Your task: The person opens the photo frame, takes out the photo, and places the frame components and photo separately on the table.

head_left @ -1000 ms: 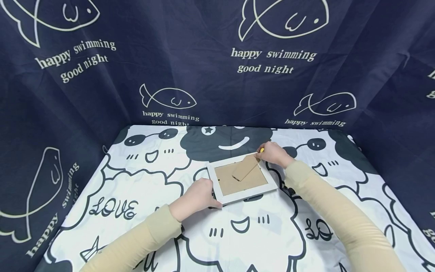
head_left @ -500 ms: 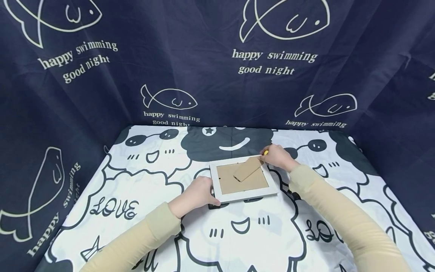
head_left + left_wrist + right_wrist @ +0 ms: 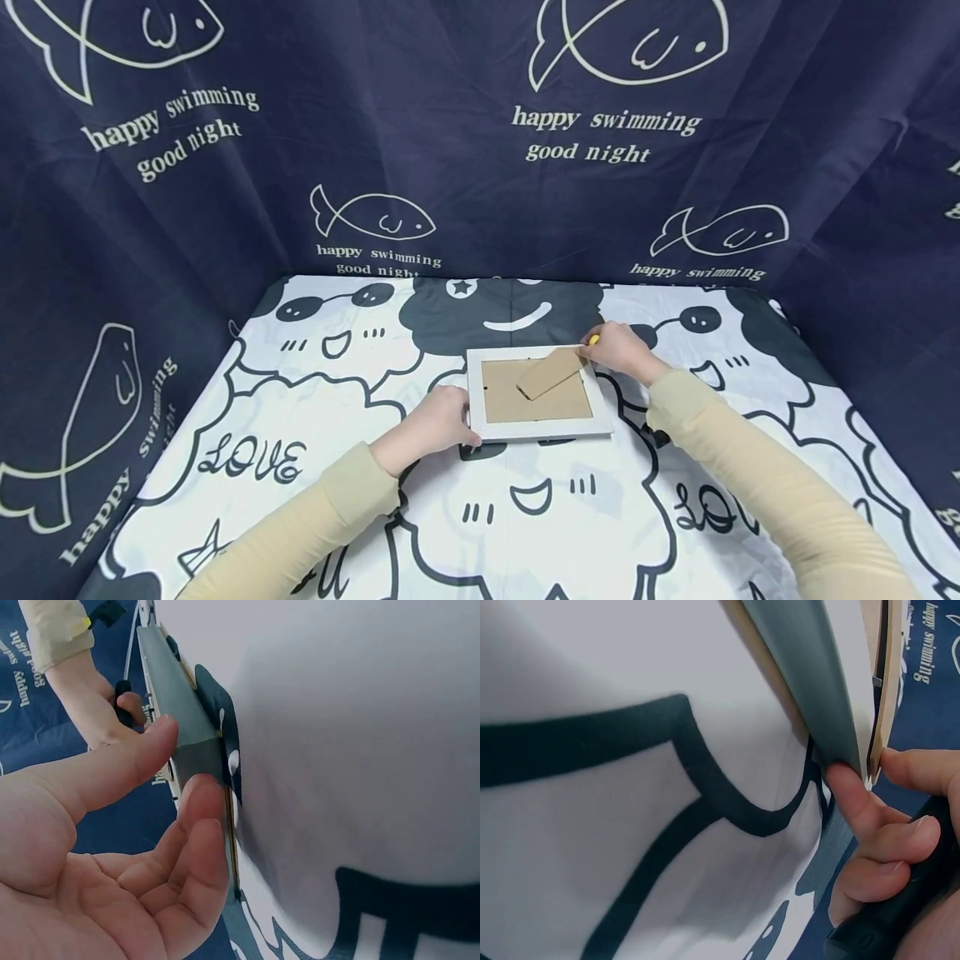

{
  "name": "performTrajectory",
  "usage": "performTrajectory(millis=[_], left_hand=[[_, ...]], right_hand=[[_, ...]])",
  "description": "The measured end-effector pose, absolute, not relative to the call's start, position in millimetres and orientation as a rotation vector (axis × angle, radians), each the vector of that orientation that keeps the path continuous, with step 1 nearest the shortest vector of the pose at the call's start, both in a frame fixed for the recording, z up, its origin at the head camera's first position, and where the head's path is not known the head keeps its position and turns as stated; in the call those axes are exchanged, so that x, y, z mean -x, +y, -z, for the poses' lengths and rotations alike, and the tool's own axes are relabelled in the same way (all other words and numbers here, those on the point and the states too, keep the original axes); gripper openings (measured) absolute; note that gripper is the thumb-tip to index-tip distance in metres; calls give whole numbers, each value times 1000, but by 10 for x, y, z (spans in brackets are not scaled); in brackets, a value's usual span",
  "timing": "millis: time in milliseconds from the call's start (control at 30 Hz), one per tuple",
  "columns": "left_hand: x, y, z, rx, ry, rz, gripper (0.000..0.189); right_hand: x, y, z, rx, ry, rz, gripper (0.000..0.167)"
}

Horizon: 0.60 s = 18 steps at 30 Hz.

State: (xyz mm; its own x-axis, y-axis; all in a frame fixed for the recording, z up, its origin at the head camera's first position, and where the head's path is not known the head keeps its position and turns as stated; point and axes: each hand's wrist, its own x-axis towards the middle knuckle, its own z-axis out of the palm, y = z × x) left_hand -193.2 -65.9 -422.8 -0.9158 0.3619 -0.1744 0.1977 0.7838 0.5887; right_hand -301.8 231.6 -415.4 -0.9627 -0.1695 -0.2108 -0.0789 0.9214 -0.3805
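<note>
A white picture frame (image 3: 540,430) lies face down on the cloth, its brown backing board (image 3: 498,408) upward. A brown stand leg (image 3: 551,375) slants across that board toward the far right corner. My left hand (image 3: 438,421) holds the frame at its near left corner, thumb on one side and fingertips on the other in the left wrist view. At the far right corner, my right hand (image 3: 618,348) has its thumb and a finger on the frame's edge. Its other fingers curl round the black handle of a screwdriver (image 3: 900,915), whose yellow end (image 3: 594,340) shows in the head view.
The table is covered by a white cloth (image 3: 570,533) printed with black cartoon sheep. Dark blue curtains (image 3: 480,167) with fish drawings hang behind it and at both sides. The frame lies near the middle of the table.
The frame has turned so that its near edge runs level, and it sits slightly further right. My right hand has shifted a little right and toward me, while the left keeps its corner.
</note>
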Motion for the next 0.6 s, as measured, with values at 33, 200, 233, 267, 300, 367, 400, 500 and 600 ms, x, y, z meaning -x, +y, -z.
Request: performTrajectory(millis=[33, 200, 233, 267, 300, 367, 400, 500, 600], left_hand=[[1935, -665, 4232, -433, 2692, -853, 35], [1944, -688, 4233, -425, 2682, -857, 30], [1946, -691, 4236, -423, 2680, -859, 31], [1948, -691, 4237, -422, 2678, -862, 32], [1951, -692, 4240, -419, 2678, -863, 32], [1960, -694, 4246, -417, 2677, -861, 32], [1964, -694, 4251, -417, 2675, -860, 33], [1982, -702, 4260, -434, 2674, -855, 36], [2005, -718, 4265, -450, 2668, -857, 41]], right_hand=[[3012, 2322, 4155, 184, 2839, 554, 36], [2997, 2353, 4170, 189, 2838, 581, 35], [2991, 2356, 4172, 190, 2838, 584, 35], [2988, 2361, 4177, 195, 2839, 586, 35], [2982, 2362, 4178, 194, 2838, 587, 34], [2969, 2366, 4175, 192, 2835, 594, 34], [2964, 2368, 4177, 190, 2834, 593, 33], [2945, 2376, 4167, 193, 2833, 604, 32], [2926, 2390, 4150, 188, 2828, 624, 30]])
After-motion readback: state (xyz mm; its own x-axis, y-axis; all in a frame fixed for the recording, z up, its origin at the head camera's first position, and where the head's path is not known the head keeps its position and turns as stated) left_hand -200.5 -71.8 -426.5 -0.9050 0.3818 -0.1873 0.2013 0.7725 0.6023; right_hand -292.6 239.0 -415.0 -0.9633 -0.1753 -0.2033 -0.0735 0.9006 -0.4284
